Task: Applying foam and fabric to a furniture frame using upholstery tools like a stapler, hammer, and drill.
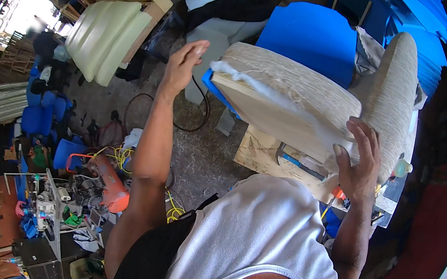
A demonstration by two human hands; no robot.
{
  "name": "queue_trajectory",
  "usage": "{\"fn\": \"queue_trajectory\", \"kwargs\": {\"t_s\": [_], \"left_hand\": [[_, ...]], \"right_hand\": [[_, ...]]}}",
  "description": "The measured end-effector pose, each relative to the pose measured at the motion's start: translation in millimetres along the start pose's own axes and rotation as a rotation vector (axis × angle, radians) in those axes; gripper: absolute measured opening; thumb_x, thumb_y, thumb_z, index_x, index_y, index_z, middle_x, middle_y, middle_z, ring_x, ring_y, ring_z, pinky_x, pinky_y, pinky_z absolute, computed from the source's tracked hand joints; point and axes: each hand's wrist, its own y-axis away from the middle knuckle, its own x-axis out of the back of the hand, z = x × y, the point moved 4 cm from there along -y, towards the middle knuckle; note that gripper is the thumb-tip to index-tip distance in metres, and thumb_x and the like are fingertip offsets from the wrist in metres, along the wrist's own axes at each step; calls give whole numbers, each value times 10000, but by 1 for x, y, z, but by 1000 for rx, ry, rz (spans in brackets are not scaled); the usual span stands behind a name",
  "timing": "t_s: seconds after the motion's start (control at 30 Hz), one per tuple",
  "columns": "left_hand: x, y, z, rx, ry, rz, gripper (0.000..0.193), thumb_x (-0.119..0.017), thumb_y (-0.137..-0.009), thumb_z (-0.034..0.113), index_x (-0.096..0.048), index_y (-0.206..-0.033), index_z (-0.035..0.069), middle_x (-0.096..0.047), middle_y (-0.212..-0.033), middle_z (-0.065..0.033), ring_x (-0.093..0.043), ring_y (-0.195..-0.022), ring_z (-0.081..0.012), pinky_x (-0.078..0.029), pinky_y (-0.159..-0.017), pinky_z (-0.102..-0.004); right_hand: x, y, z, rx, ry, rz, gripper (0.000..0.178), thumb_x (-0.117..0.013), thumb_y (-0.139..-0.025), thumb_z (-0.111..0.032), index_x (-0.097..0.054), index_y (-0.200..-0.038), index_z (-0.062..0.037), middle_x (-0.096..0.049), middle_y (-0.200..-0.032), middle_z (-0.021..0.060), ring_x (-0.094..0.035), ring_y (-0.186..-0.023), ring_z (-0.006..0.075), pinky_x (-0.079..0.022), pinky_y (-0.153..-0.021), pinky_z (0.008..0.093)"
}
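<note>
A seat cushion covered in beige woven fabric lies on its side in front of me, white batting showing along its near edge. Its right end meets an upright padded arm in matching fabric. My right hand rests at that corner, thumb and fingers spread. Off the cushion's left end, my left hand is raised with fingers stretched out, holding nothing. Below the cushion, a hammer with a blue handle lies on the plywood bench top. An orange-ended tool is near my right wrist.
Blue foam stands behind the cushion, with stacked blue sheets at the far right. Pale ribbed padding is at the far left. A red tank, yellow hose and clutter cover the left floor. A dark hose loops near my left arm.
</note>
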Motion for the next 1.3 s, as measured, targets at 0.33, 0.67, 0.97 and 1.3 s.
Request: {"fn": "queue_trajectory", "kwargs": {"t_s": [0.33, 0.67, 0.97, 1.3], "left_hand": [[-13, -32, -60, 114, 293, -339, 301, -589, -1034, 307, -678, -1179, 59, -643, -918, 22, -570, -875, -53, -478, -745, -239], [-33, -13, -85, 153, 593, -540, 256, -673, -986, 328, -625, -946, 80, -557, -823, 69, -475, -760, -33, -400, -670, -248], [-33, 63, -43, -673, -230, 416, 182, -731, -852, 20, -588, -962, 42, -607, -924, -134, -583, -824, -325, -480, -712, -415], [-25, 55, -14, -844, -233, 112, 360, -657, -787, -135, -647, -1124, -7, -657, -1062, -154, -658, -920, -333, -556, -738, -395]], "right_hand": [[-39, -24, -7, -297, 69, -48, 428, -618, -860, 34, -635, -1274, -72, -615, -1334, 143, -573, -1253, 340, -474, -1045, 441], [-124, -64, -95, 111, 327, -122, 581, -797, -817, -209, -569, -1340, -100, -548, -1372, 119, -511, -1261, 325, -403, -1037, 479], [-157, -71, -82, 163, 330, 49, 651, -768, -814, -238, -516, -1383, -43, -593, -1307, 133, -566, -1159, 329, -425, -950, 464], [-134, -76, -101, 249, 264, -55, 119, -709, -788, -47, -698, -902, -79, -610, -844, 48, -601, -760, 242, -509, -695, 389]]}}
